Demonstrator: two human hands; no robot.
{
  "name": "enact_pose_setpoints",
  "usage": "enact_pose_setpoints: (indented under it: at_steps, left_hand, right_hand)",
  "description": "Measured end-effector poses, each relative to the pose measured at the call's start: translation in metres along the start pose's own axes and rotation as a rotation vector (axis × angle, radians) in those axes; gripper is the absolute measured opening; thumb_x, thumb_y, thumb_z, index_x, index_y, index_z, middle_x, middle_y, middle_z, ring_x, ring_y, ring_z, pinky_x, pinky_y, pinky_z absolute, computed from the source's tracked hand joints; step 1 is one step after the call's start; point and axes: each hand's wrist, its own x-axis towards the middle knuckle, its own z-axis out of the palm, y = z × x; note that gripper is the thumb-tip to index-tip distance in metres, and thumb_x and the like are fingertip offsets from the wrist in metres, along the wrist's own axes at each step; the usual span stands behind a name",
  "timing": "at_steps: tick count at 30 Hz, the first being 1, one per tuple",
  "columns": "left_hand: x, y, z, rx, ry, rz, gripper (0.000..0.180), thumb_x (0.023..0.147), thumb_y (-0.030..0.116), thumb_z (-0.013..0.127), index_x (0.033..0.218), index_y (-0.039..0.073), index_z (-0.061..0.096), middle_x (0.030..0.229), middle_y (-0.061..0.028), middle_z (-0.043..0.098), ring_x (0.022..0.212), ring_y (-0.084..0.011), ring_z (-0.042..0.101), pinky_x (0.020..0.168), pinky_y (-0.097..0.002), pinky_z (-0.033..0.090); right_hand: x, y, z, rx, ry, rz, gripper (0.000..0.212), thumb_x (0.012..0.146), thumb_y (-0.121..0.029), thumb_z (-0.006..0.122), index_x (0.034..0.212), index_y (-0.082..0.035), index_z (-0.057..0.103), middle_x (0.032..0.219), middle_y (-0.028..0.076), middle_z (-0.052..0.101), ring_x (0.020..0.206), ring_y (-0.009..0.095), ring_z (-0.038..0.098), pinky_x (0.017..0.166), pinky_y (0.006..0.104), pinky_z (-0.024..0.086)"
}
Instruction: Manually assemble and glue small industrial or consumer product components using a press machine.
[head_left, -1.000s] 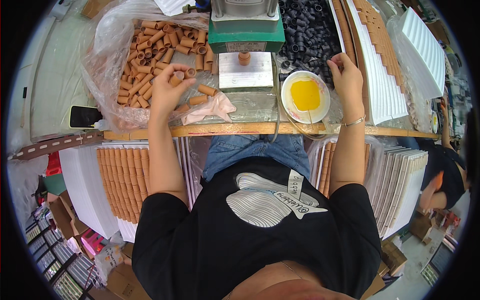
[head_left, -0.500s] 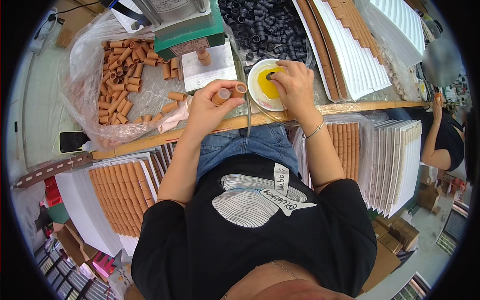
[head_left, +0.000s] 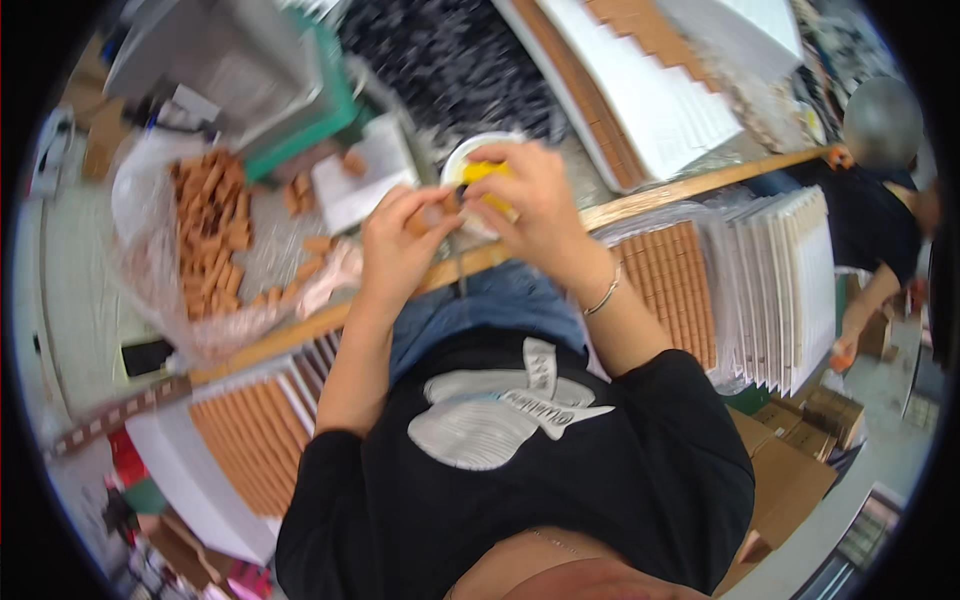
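In front of the table edge, my left hand (head_left: pixel 388 245) is closed around an orange-brown tube (head_left: pixel 427 217); two tubes showed in it earlier, but blur hides how many are there now. My right hand (head_left: pixel 545 205) pinches a small black fitting (head_left: pixel 461 193) at the tube's right end. Touching or just apart, I cannot tell. Behind my right hand stands a white bowl (head_left: pixel 456 156) with yellow liquid (head_left: pixel 484 171), partly covered by the fingers.
A press with a green base (head_left: pixel 347 95) stands at the back left, a metal plate (head_left: pixel 375 180) beside it. Brown tubes (head_left: pixel 210 230) lie on plastic film at left. Black fittings (head_left: pixel 450 65) are heaped behind the bowl. Tube-filled trays (head_left: pixel 660 285) flank me; another person (head_left: pixel 865 230) is at far right.
My right hand has lifted the black fitting out of the bowl and brought it left to the tube in my left hand. The whole view has tilted and blurred.
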Motion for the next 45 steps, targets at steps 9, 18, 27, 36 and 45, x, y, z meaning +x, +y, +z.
enact_pose_setpoints:
  at_steps: [9, 18, 27, 36, 45]
  left_hand:
    - [-0.001, -0.008, 0.006, -0.144, -0.062, -0.117, 0.03, 0.079, -0.002, 0.07, 0.108, -0.002, 0.064, 0.095, -0.0049, 0.062, 0.088, -0.0135, 0.06, 0.077, -0.0234, 0.047]
    - [0.001, -0.012, 0.001, -0.353, -0.071, -0.332, 0.025, 0.081, 0.0, 0.07, 0.105, 0.001, 0.062, 0.099, -0.0023, 0.063, 0.09, -0.0095, 0.059, 0.08, -0.0218, 0.046]
    - [0.01, 0.0, -0.023, -0.227, 0.044, -0.197, 0.022, 0.083, 0.005, 0.069, 0.104, 0.001, 0.066, 0.102, -0.0051, 0.067, 0.095, -0.011, 0.06, 0.084, -0.0239, 0.046]
    - [-0.017, -0.012, -0.065, -0.213, -0.025, -0.271, 0.025, 0.078, 0.005, 0.076, 0.102, 0.002, 0.068, 0.099, -0.0056, 0.068, 0.092, -0.012, 0.061, 0.081, -0.0241, 0.048]
    - [-0.02, -0.028, -0.073, -0.23, -0.129, -0.169, 0.027, 0.077, 0.004, 0.076, 0.103, 0.0, 0.066, 0.098, -0.0047, 0.068, 0.09, -0.0095, 0.06, 0.081, -0.0232, 0.048]
  right_hand:
    - [-0.007, 0.199, -0.129, -0.306, 0.604, 0.664, 0.023, 0.079, -0.023, 0.074, 0.095, -0.008, 0.068, 0.093, 0.011, 0.066, 0.085, 0.028, 0.062, 0.079, 0.0368, 0.05]
    - [-0.022, 0.317, -0.154, -0.641, 0.416, 0.858, 0.031, 0.073, -0.028, 0.079, 0.089, -0.005, 0.068, 0.086, 0.015, 0.067, 0.087, 0.035, 0.063, 0.076, 0.0456, 0.05]
    - [0.008, 0.062, -0.052, 0.287, 0.049, 0.324, 0.034, 0.072, -0.006, 0.077, 0.103, -0.002, 0.064, 0.092, 0.006, 0.068, 0.075, 0.014, 0.061, 0.069, 0.0245, 0.05]
    - [0.036, -0.003, 0.013, 0.124, -0.307, -0.042, 0.04, 0.071, -0.018, 0.077, 0.108, -0.01, 0.066, 0.088, 0.003, 0.064, 0.082, 0.022, 0.056, 0.073, 0.0354, 0.037]
    - [0.032, -0.005, 0.044, 0.576, -0.519, 0.164, 0.036, 0.073, -0.013, 0.075, 0.107, -0.007, 0.067, 0.086, 0.009, 0.061, 0.083, 0.027, 0.057, 0.079, 0.0397, 0.042]
